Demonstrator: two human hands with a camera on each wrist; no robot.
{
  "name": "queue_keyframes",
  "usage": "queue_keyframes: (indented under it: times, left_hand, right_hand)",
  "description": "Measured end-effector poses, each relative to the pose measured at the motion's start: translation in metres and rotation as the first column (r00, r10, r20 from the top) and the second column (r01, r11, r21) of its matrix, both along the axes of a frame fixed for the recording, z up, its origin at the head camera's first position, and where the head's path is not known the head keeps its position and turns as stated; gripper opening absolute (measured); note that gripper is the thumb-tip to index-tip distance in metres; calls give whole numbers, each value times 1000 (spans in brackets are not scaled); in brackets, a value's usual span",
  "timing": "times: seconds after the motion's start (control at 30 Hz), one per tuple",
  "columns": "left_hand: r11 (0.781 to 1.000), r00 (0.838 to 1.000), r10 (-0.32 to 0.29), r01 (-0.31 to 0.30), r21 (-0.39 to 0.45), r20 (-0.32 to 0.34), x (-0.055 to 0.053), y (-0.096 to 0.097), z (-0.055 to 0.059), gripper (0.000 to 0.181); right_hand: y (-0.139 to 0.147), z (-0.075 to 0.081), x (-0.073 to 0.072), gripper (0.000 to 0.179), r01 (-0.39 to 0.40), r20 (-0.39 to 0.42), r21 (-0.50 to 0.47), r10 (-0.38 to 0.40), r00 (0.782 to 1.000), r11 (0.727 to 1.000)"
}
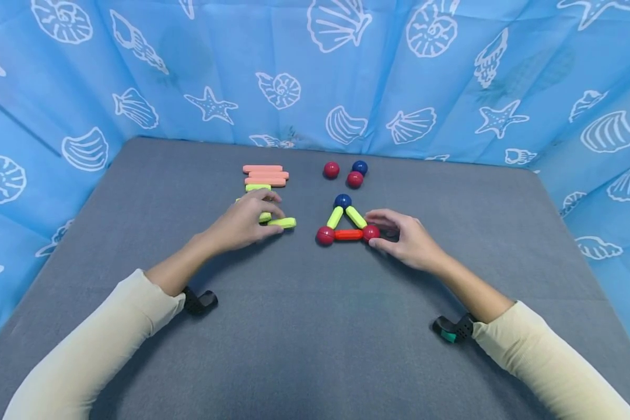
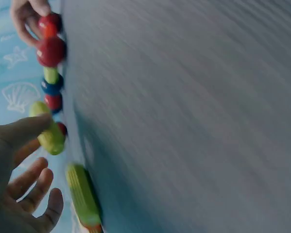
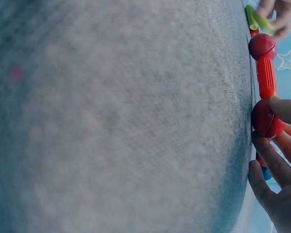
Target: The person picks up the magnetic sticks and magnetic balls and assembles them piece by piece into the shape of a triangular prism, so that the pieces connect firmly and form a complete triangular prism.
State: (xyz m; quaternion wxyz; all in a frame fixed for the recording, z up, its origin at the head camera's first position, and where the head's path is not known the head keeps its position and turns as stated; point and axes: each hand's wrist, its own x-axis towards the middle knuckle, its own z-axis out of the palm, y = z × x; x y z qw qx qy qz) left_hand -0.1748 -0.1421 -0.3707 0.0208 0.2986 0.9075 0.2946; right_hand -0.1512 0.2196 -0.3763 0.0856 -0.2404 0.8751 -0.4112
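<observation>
My left hand (image 1: 247, 219) pinches a lime-yellow rod (image 1: 289, 223) between thumb and index finger; in the left wrist view the rod (image 2: 52, 133) is off the table. Flat on the table lies a triangle of balls and rods. Its far corner is a blue ball (image 1: 342, 201), its near corners a left red ball (image 1: 325, 235) and a right red ball (image 1: 370, 233). A red rod (image 1: 349, 234) forms the near side, and lime-yellow rods (image 1: 335, 217) form the other two. The thumb and fingers of my right hand (image 1: 412, 239) grip the right red ball.
Several more lime-yellow rods (image 1: 258, 188) lie partly hidden behind my left hand. Salmon-pink rods (image 1: 265, 168) are lined up beyond them. Past the triangle sit two loose red balls (image 1: 331, 170) and a blue ball (image 1: 360, 167). A blue shell-patterned curtain (image 1: 283, 52) borders the grey table (image 1: 315, 350).
</observation>
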Motion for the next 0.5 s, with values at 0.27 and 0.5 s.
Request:
queue_keyframes:
  times: [0.27, 0.5]
  left_hand:
    - [930, 967, 15, -107, 351, 253, -20, 52, 7, 28]
    - [878, 952, 12, -156, 453, 305, -39, 88, 4, 31]
  right_hand:
    - [2, 0, -1, 51, 6, 1, 8, -6, 1000, 1000]
    - [0, 2, -1, 52, -3, -10, 13, 4, 1000, 1000]
